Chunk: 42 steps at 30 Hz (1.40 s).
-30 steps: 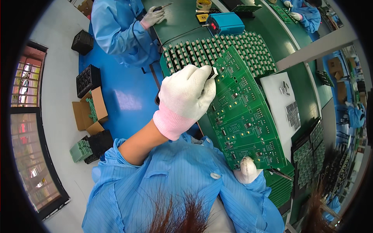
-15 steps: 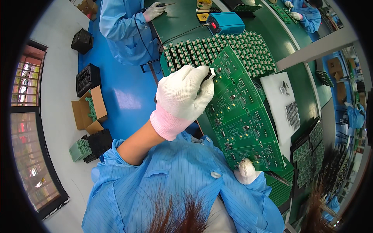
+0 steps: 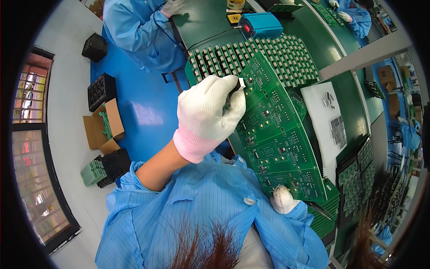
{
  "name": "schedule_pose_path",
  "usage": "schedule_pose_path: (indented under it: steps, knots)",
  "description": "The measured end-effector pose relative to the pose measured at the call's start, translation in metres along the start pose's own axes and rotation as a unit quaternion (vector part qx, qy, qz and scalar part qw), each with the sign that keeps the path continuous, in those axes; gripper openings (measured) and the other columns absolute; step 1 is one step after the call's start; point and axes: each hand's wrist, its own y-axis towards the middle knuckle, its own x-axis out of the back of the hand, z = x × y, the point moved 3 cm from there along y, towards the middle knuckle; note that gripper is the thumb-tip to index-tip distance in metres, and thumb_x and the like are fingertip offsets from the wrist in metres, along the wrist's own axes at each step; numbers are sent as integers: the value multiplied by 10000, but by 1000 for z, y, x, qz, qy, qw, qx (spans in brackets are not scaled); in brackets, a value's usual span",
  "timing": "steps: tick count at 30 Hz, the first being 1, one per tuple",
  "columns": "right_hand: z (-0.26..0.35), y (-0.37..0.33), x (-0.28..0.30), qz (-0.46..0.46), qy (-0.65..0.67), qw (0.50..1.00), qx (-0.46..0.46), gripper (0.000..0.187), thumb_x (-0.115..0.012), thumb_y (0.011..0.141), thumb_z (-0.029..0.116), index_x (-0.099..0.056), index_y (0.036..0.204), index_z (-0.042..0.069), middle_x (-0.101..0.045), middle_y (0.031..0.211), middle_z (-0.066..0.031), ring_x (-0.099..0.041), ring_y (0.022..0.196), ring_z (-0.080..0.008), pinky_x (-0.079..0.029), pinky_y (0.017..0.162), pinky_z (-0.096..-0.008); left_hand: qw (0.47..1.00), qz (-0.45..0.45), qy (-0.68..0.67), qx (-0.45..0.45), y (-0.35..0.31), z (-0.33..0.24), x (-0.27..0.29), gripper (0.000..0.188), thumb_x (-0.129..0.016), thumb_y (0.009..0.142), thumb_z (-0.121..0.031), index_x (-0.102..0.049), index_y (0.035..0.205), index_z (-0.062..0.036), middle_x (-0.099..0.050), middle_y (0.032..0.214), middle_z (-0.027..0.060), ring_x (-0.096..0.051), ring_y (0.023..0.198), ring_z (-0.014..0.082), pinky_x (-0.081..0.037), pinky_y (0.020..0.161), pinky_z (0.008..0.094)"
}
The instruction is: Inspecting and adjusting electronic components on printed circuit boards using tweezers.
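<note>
My left hand (image 3: 210, 112), in a white glove with a pink cuff, pinches a small white-and-black block (image 3: 242, 84) at the upper left edge of a green circuit board panel (image 3: 274, 134). From this view I cannot tell whether the block touches the board. My right hand (image 3: 284, 200), gloved too, grips the panel's lower end, its thumb on the face and its other fingers hidden underneath. The panel is tilted in front of my chest and carries repeated sections of small mounted parts.
Behind the panel, rows of boards with white parts (image 3: 219, 60) cover the green bench (image 3: 197, 27). A blue soldering station (image 3: 260, 26) stands beyond them. At right lie a white sheet (image 3: 316, 101) and stacked boards (image 3: 324, 213). A co-worker (image 3: 139, 36) sits at far left.
The panel has shifted slightly, its lower end a little further down. My left hand has moved slightly left with the block. The co-worker's hand has drawn back leftward, and its tool no longer shows.
</note>
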Motion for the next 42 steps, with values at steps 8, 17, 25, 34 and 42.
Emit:
schedule_pose_path:
  steps: [8, 17, 25, 34, 42]
  knots:
    - [-52, -85, 36, -145, 169, 890, -397, 692, -564, 864, 360, -261, 1417, 75, -432, 1368, -102, -438, 1242, -260, -289, 1088, -405, 999, 19, 6, -33, 3, 6, 3, 205, -647, 686, 43, -623, 890, 41, -561, 695, 38, -478, 564, 106, -412, 520, 226]
    - [-10, -13, 7, -124, 293, 943, -96, 564, -582, 790, 58, -388, 1318, 20, -519, 1242, -186, -561, 1072, -304, -454, 926, -463, 821, 271, -413, 287, 5, 47, 10, 198, -688, 749, -147, -581, 836, -4, -528, 676, 5, -490, 641, 73, -380, 556, 162]
    - [-16, 6, -6, -158, 371, 909, -104, 483, -490, 854, 127, -396, 1312, 4, -526, 1238, -204, -589, 1031, -317, -471, 897, -489, 775, 295, -456, 324, -4, 54, 4, 262, -662, 795, -248, -579, 812, 0, -534, 682, 10, -454, 587, 53, -355, 517, 164]
    - [-32, 5, -4, -188, 436, 873, -113, 449, -476, 875, 167, -418, 1291, 9, -541, 1220, -192, -597, 1017, -315, -479, 884, -484, 766, 330, -426, 352, 4, 54, 9, 287, -631, 826, -293, -588, 789, -11, -528, 677, 7, -430, 549, 49, -337, 483, 181]
    - [-25, 8, -15, -161, 388, 902, -97, 492, -502, 881, 233, -405, 1307, 6, -525, 1245, -188, -548, 1103, -314, -418, 962, -494, 751, 330, -431, 376, 0, 67, 0, 350, -587, 855, -331, -603, 843, 18, -543, 695, 19, -432, 551, 52, -328, 484, 181]
